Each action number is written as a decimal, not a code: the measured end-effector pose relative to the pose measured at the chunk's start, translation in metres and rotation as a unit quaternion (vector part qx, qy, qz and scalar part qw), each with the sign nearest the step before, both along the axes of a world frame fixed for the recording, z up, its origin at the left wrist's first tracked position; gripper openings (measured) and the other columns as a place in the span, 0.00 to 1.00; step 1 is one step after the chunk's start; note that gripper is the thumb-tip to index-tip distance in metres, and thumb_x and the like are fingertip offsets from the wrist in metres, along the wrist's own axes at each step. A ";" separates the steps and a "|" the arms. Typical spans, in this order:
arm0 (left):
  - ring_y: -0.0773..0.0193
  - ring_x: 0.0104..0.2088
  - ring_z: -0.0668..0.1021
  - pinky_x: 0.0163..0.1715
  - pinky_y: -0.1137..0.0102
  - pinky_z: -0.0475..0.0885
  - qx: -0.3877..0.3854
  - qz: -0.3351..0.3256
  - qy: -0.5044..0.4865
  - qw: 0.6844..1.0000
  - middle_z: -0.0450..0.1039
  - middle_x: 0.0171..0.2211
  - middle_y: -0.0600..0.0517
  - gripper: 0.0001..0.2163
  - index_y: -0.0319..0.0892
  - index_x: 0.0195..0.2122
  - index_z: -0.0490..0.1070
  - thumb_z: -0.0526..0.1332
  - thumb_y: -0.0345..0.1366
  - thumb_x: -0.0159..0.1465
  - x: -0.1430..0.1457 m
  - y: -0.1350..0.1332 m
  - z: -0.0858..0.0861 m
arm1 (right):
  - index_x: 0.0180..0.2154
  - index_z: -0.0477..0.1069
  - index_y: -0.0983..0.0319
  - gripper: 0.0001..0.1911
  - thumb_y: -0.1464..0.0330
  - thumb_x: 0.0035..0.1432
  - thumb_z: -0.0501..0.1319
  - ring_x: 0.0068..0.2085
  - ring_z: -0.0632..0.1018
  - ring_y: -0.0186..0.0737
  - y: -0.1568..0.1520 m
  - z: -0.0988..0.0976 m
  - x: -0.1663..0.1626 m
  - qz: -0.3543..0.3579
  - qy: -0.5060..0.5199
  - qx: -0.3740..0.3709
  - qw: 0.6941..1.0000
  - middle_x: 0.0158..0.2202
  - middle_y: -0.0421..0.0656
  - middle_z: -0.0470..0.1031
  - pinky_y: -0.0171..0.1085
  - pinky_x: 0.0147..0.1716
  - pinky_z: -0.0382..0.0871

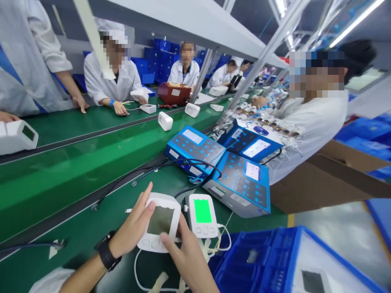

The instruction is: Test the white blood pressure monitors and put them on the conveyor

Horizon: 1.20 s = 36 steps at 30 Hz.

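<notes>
A white blood pressure monitor (pixel 161 221) with a dark, unlit screen is tilted toward me between my hands. My left hand (pixel 134 228), with a black watch on the wrist, grips its left side, thumb along the screen's edge and fingers behind. My right hand (pixel 187 254) holds the lower right side, its thumb over the front near the buttons. Just right of it lies a second white monitor (pixel 203 215), its screen lit bright green and a white tube (pixel 227 240) at its side. Another white tube (pixel 136 268) curves below the held monitor.
Blue test instruments (pixel 241 183) with black cables stand behind. At lower right is a blue crate (pixel 259 252) with a monitor (pixel 314 280) in it. A green conveyor (pixel 91 150) crosses ahead, carrying white devices. Co-workers in white coats sit opposite; one person (pixel 320 110) stands at right beside a cardboard box (pixel 305 187).
</notes>
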<state>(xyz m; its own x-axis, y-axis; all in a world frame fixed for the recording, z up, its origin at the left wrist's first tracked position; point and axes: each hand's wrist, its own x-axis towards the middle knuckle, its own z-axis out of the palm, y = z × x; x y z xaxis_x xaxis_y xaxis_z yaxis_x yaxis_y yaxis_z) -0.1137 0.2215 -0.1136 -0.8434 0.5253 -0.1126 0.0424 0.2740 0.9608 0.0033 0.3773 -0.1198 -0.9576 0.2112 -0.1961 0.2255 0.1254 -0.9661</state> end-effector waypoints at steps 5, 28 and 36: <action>0.47 0.68 0.66 0.69 0.49 0.60 -0.098 -0.034 0.235 0.966 0.65 0.68 0.42 0.27 0.43 0.70 0.62 0.43 0.50 0.77 -0.039 -0.017 -0.027 | 0.68 0.61 0.58 0.42 0.65 0.54 0.72 0.55 0.80 0.52 0.002 -0.017 -0.028 -0.050 0.009 -0.066 0.997 0.57 0.47 0.78 0.47 0.57 0.74; 0.57 0.44 0.86 0.49 0.65 0.80 0.057 0.113 0.095 0.987 0.84 0.45 0.52 0.10 0.46 0.47 0.83 0.66 0.34 0.66 -0.054 -0.009 -0.074 | 0.72 0.51 0.63 0.52 0.49 0.56 0.69 0.52 0.81 0.56 0.012 -0.048 -0.059 -0.056 -0.032 0.078 0.995 0.55 0.52 0.80 0.48 0.53 0.75; 0.54 0.43 0.86 0.47 0.64 0.81 0.100 0.165 0.064 0.979 0.84 0.44 0.51 0.10 0.45 0.45 0.84 0.66 0.35 0.65 -0.037 -0.004 -0.072 | 0.72 0.52 0.60 0.47 0.49 0.60 0.67 0.55 0.80 0.56 0.013 -0.050 -0.045 -0.040 -0.026 0.091 0.995 0.57 0.50 0.78 0.48 0.51 0.78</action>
<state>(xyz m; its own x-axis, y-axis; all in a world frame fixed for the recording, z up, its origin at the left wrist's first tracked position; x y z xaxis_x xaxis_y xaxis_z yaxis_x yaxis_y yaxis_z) -0.1504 0.2174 -0.1853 -0.9712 0.2230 0.0835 0.1079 0.0993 0.9892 -0.0416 0.3901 -0.1696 -0.9260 0.3226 -0.1962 0.2903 0.2762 -0.9162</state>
